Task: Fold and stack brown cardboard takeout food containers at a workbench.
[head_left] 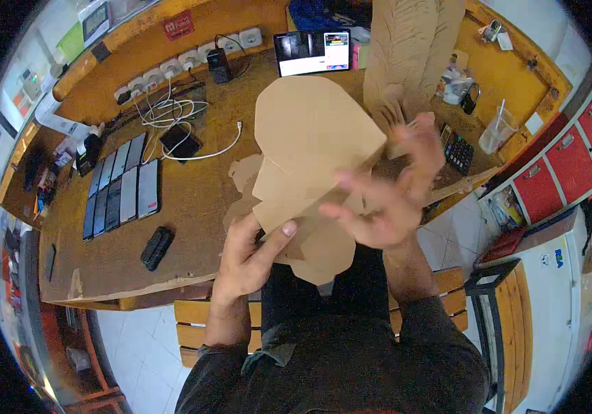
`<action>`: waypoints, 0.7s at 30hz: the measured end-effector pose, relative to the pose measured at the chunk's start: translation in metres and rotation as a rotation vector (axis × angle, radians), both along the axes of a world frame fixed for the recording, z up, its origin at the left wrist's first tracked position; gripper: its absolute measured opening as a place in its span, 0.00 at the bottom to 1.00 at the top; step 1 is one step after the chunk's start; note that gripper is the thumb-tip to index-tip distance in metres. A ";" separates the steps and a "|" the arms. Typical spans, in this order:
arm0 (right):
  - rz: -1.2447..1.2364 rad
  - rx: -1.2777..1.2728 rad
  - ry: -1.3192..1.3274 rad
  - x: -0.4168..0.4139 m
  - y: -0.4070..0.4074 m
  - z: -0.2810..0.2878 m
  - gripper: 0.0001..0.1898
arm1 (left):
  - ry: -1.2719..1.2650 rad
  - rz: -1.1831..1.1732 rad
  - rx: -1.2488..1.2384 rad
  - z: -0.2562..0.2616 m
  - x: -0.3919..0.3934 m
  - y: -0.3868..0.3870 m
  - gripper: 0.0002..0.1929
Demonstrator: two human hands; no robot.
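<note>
A brown kraft-paper box blank (pixel 316 124) with rounded flaps and crease lines is held up above the table's front edge, partly folded. My left hand (pixel 252 259) grips its lower left side, the thumb on the near face. Blurred by motion, my right hand (pixel 397 207) is at the blank's right side with its fingers apart, some of them in front of the paper. A lower rounded flap (pixel 327 266) hangs over my lap. More brown paper (pixel 244 173) lies on the table behind the blank, largely covered by it.
A tall stack of brown paper blanks (pixel 409 46) stands behind my right hand. On the wooden table (pixel 192 248) are several phones (pixel 120 186), a black case (pixel 157 248), white cables (pixel 171 111), a lit tablet (pixel 314 52), a calculator (pixel 456 147) and a clear plastic cup (pixel 498 132).
</note>
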State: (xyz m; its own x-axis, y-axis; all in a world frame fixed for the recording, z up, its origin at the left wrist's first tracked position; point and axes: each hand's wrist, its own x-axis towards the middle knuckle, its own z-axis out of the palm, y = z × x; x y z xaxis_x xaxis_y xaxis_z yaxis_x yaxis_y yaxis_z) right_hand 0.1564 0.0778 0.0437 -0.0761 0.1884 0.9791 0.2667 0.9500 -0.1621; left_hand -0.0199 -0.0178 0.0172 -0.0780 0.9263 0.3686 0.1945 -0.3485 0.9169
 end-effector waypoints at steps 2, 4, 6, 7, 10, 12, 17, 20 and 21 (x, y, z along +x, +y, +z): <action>0.025 0.026 -0.330 0.002 -0.005 0.003 0.19 | 0.016 -0.024 0.094 0.004 0.000 -0.002 0.10; 0.065 0.007 -0.339 0.000 -0.002 0.000 0.19 | 0.071 -0.041 0.068 0.002 -0.008 -0.003 0.10; 0.106 -0.012 -0.349 -0.001 0.000 -0.002 0.18 | 0.125 -0.057 0.042 0.001 -0.010 -0.003 0.10; 0.155 -0.039 -0.380 -0.001 0.000 -0.003 0.17 | 0.136 -0.039 0.052 0.001 -0.010 -0.001 0.11; 0.226 -0.077 -0.403 -0.002 0.003 -0.005 0.15 | 0.243 0.119 0.231 -0.001 -0.009 0.012 0.11; 0.250 -0.087 -0.395 -0.004 0.003 -0.009 0.13 | 0.339 0.260 0.400 0.002 -0.002 0.018 0.12; 0.487 -0.317 -0.280 -0.010 0.002 -0.018 0.08 | 0.376 0.440 0.507 -0.004 -0.011 0.024 0.16; 0.517 -0.453 -0.225 -0.011 -0.001 -0.026 0.08 | 0.582 0.318 0.586 -0.006 -0.019 0.032 0.24; 0.519 -0.453 -0.225 -0.010 -0.002 -0.026 0.08 | 0.583 0.320 0.584 -0.006 -0.016 0.031 0.24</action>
